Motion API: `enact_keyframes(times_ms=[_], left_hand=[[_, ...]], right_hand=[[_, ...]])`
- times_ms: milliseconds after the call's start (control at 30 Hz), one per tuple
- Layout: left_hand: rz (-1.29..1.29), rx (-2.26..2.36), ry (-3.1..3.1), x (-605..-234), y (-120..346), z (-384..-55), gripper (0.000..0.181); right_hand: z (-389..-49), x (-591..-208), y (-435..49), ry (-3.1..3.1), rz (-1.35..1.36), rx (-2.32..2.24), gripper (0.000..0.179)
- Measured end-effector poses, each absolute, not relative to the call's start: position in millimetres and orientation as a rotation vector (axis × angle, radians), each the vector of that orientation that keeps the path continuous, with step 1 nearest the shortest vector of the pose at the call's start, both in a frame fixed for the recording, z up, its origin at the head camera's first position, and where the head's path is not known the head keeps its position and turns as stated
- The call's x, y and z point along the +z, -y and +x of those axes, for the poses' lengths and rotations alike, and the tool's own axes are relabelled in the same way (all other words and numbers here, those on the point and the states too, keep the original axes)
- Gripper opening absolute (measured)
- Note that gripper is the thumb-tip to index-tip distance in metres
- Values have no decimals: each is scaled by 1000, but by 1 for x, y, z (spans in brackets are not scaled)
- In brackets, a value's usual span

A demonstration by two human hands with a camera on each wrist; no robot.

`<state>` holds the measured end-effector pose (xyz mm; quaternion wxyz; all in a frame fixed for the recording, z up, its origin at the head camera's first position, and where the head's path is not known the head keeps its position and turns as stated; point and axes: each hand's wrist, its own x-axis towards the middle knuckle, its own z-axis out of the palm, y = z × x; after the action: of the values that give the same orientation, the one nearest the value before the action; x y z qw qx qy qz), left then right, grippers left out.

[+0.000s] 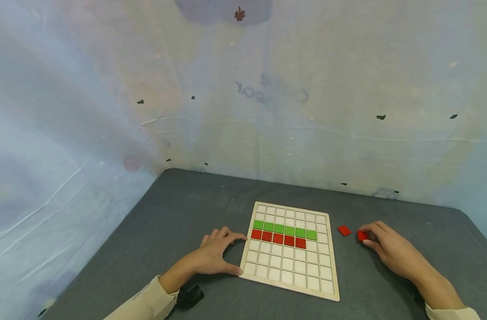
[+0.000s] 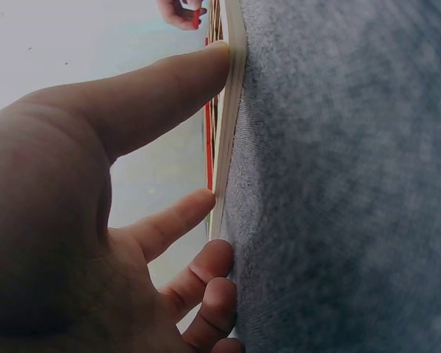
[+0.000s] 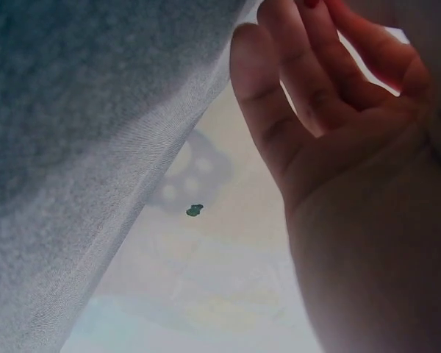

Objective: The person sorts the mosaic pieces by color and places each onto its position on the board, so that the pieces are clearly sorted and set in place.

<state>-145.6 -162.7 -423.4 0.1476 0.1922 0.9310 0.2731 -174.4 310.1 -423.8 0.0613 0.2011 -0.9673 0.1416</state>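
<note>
A pale wooden grid board [image 1: 263, 270] lies on the table, a row of green tiles [image 1: 289, 231] across it and a row of red tiles [image 1: 278, 238] just below. My left hand [image 1: 213, 254] rests at the board's left edge, thumb at the near corner and index finger higher up, both stretched out. To the right of the board, my right hand [image 1: 395, 253] pinches a red square tile [image 1: 362, 236] between thumb and fingers. One loose red tile [image 1: 344, 230] lies between that hand and the board. In the right wrist view, the held tile [image 3: 311, 3] barely shows at the top.
The grey table [image 1: 211, 195] extends around the board. Behind it and to the left hangs a pale printed curtain [image 1: 307, 133]. A black strap [image 1: 190, 297] shows by my left wrist.
</note>
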Motion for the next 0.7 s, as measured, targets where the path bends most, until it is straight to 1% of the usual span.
enact_keyframes(times_ms=[533,700], left_hand=[[530,770,-2677,-425,163,-147,80],[530,780,-2668,-424,163,-146,80]], right_hand=[[-180,-428,-326,2894,591,505,24],[-180,-428,-325,2873,603,481,25]])
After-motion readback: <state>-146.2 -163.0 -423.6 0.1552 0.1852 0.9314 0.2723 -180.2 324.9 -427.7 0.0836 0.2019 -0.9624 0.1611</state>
